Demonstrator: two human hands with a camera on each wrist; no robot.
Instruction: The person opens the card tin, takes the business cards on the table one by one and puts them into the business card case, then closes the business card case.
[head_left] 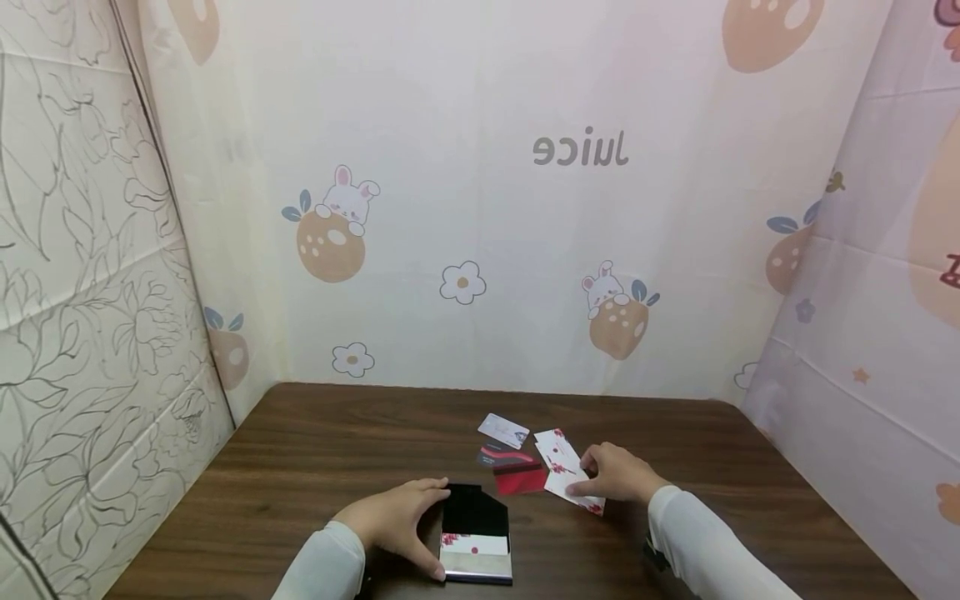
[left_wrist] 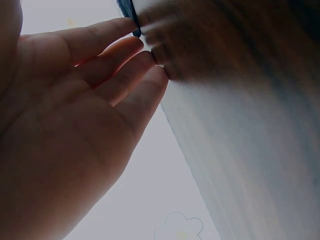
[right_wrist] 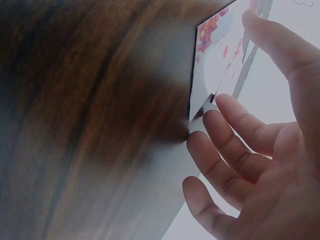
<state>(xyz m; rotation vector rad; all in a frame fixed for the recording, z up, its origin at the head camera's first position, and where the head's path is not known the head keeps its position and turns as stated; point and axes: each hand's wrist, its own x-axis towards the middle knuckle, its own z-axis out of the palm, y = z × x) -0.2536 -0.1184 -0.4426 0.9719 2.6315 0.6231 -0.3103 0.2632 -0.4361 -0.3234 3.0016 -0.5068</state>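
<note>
A card case (head_left: 480, 568) with its black lid (head_left: 472, 510) folded back lies at the table's front; a white card with red flowers (head_left: 491, 545) shows in it. My left hand (head_left: 393, 518) holds the case by its left side, thumb at the near corner and index finger at the far one. My right hand (head_left: 621, 473) pinches a white flowered card (head_left: 581, 492) between thumb and fingers, over another such card (head_left: 553, 444). In the right wrist view, the thumb lies on the flowered card (right_wrist: 217, 55) and the index fingertip meets its edge.
Left of the flowered cards lie a pale card (head_left: 504, 430), a dark grey card (head_left: 491, 455) and a red card with a dark stripe (head_left: 521, 477). They rest on a brown wooden table (head_left: 337, 442). Patterned curtains (head_left: 465, 208) stand behind and on both sides.
</note>
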